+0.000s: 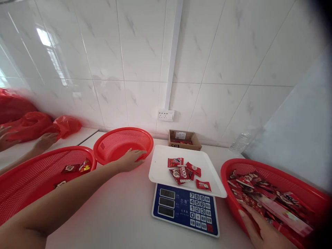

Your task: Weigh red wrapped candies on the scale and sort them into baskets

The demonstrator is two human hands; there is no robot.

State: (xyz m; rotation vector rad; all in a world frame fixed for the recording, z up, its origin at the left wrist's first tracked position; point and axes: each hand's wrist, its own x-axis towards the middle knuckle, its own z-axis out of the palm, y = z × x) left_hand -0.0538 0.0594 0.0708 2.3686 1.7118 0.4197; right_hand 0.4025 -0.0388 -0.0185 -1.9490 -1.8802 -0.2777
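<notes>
A white table stands against a wall of glossy pale tiles with grey veining; a bright window reflection shows on its left. A white conduit runs down to a socket plate, and a pale bluish panel closes off the right side. At the left, a seam divides the tabletop from another white surface, where red plastic bags lie near 2 hands of another person.

3 red baskets stand about. The left hand rests at the right rim of the middle basket, fingers extended; I cannot tell whether the left hand grips it. The right hand lies at the near rim of the right basket, beside its heap of red packets; its hold is also unclear. The left basket contains a few packets.

Between the middle and right baskets sits a scale with a blue panel and 3 display windows. At least 5 red packets lie on its white pan. Behind stand a cardboard box and a clear plastic container.
</notes>
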